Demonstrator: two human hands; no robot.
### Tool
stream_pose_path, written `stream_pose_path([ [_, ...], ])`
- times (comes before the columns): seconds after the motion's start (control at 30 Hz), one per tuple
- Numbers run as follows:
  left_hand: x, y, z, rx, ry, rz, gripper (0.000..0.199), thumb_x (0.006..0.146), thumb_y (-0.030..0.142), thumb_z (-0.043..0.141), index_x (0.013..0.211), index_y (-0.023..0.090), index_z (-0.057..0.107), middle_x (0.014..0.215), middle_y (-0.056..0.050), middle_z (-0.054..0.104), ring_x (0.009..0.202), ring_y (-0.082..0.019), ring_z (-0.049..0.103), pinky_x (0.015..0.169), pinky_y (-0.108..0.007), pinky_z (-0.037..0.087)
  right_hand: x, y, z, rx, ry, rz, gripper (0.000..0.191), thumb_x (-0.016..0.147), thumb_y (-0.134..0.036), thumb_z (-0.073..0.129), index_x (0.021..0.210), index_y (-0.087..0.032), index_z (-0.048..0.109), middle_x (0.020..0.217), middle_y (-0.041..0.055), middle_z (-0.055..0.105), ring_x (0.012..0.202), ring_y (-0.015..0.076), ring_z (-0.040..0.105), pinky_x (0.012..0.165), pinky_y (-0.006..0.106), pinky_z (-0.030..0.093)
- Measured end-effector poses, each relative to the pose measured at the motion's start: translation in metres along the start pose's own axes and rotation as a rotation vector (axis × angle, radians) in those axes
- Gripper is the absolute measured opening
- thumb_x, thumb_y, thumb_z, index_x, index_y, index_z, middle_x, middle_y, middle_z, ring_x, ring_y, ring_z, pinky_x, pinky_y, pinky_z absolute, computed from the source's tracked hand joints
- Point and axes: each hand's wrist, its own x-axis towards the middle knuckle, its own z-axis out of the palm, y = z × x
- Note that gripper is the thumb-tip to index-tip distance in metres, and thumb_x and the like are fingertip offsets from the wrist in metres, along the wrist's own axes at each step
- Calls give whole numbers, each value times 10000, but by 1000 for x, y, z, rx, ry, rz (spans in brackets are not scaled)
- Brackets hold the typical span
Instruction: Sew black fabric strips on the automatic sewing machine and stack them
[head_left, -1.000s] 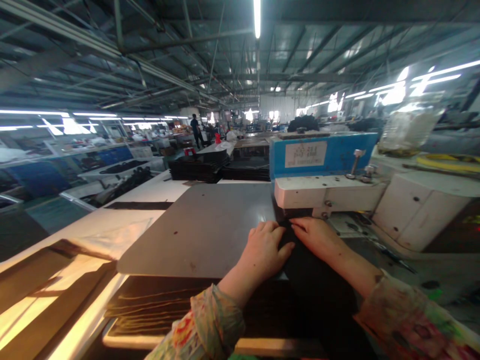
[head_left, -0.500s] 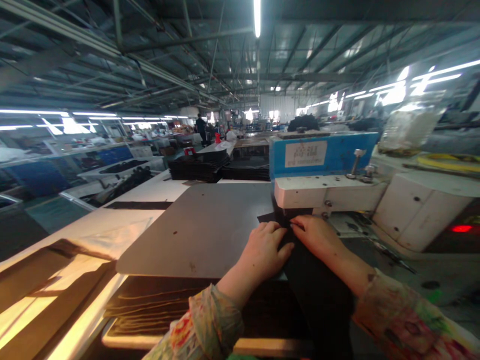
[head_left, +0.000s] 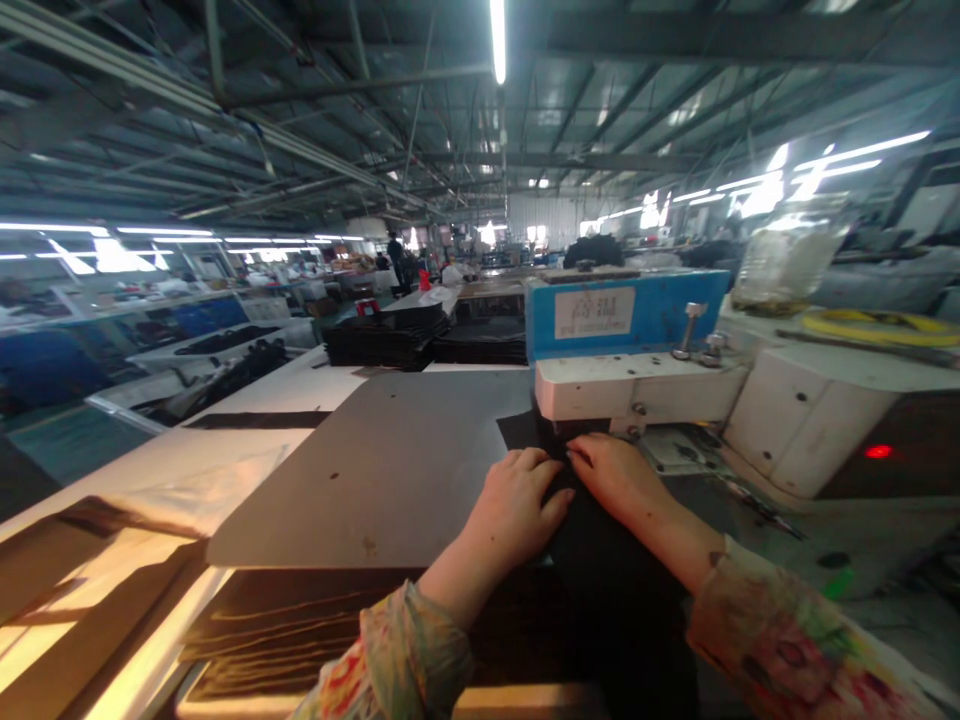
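The flat black fabric piece (head_left: 600,560) is pressed by both spread hands, left hand (head_left: 517,505) and right hand (head_left: 619,478), just before the white sewing machine head (head_left: 637,385); fingertips could be caught underneath.

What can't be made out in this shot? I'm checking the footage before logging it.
Head view, the only one:
- Needle area: hidden under the machine head and behind the left hand and right hand.
- Black material: its near end is cut off by the bottom edge.
- Label on the blue panel: print too blurred to read.
- Distant person: too small.
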Motion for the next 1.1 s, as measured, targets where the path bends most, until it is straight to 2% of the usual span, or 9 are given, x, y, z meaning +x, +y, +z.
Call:
stream_pose_path([
  [0.3, 0, -2, 0, -10, -10, 1, 312, 820, 382, 431, 1062, 219, 543, 1062, -37, 533, 963, -195, 461, 837, -322, 389, -1, -1, 3, -33, 23, 2, 249, 830, -202, 389, 921, -164, 618, 881, 61, 635, 786, 176, 594, 679, 261, 413],
  [1.1, 1, 1, -3, -33, -38, -5, 301, 819, 356, 440, 1060, 214, 551, 1059, -35, 544, 970, -190, 469, 849, -329, 396, -1, -4, 1, -40, 14, 22, 238, 829, -193, 394, 910, -169, 617, 868, 59, 632, 799, 168, 579, 694, 250, 389],
])
